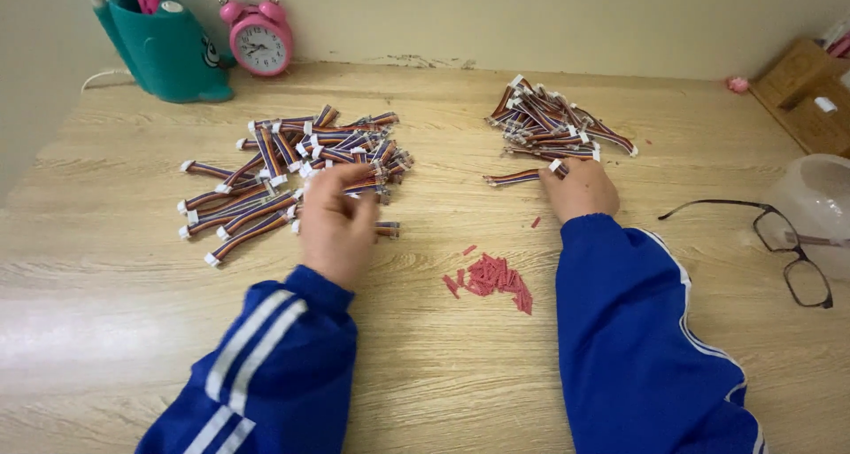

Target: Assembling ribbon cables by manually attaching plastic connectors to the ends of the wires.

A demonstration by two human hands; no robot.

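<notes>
the left hand [336, 224] covers part of the left cable pile [292, 175], and its fingertips are hidden among the cables, so its grip cannot be told; the right hand [580, 190] hides the end of one cable [513, 178]; the teal holder [168, 46], wooden box [810, 95] and clear bowl [819, 206] are cut off by the edges

Two cable piles [297, 175] [553, 126] flank the desk [443, 365]; clock [258, 38] behind.
</notes>
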